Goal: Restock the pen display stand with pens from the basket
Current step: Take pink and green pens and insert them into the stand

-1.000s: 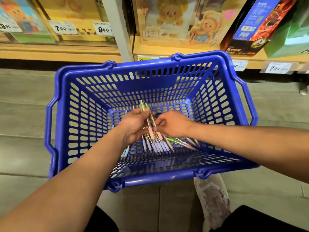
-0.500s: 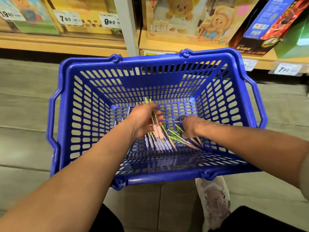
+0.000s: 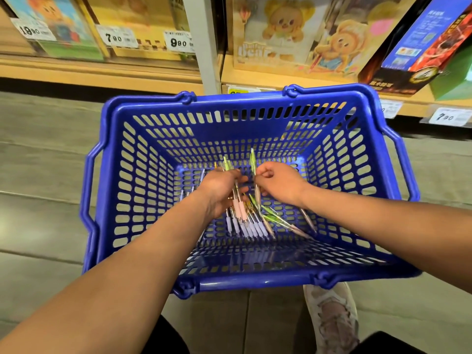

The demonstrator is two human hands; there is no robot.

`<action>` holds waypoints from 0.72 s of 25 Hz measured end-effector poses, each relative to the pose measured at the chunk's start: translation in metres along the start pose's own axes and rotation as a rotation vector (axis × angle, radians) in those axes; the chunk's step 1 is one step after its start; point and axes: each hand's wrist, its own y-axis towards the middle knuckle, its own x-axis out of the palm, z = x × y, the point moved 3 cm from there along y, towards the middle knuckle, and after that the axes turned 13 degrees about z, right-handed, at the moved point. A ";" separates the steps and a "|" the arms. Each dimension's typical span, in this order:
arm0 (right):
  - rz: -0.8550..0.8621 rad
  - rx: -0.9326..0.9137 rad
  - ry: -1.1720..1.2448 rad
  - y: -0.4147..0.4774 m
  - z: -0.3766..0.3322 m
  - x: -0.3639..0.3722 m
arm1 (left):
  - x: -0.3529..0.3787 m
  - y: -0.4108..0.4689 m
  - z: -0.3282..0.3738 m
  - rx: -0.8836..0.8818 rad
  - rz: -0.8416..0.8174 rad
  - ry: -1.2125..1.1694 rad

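pens [image 3: 240, 211] in left hand [image 3: 219, 192], right hand [image 3: 279, 183]

The basket [image 3: 255, 282] is open above, walled around.

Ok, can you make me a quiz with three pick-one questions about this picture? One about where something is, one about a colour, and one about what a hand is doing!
1. Where do the loose pens lie?
A) on a shelf
B) in the basket
C) on a shoe

2. What colour is the basket?
A) red
B) blue
C) yellow

3. What is the right hand doing?
A) pinching a green pen
B) lying flat on the floor
C) pulling a handle

Answers:
1 B, they rest on the basket's bottom.
2 B, its rim and walls are blue.
3 A, its fingers close on one green pen.
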 end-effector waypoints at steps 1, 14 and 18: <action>-0.003 -0.002 0.066 -0.003 -0.007 0.001 | -0.001 0.001 0.000 0.004 -0.001 -0.005; -0.030 -0.032 -0.001 -0.003 -0.014 -0.003 | 0.002 0.004 -0.001 0.019 -0.001 0.014; -0.201 0.170 -0.404 0.012 0.025 -0.004 | 0.000 0.009 0.003 0.004 0.028 -0.006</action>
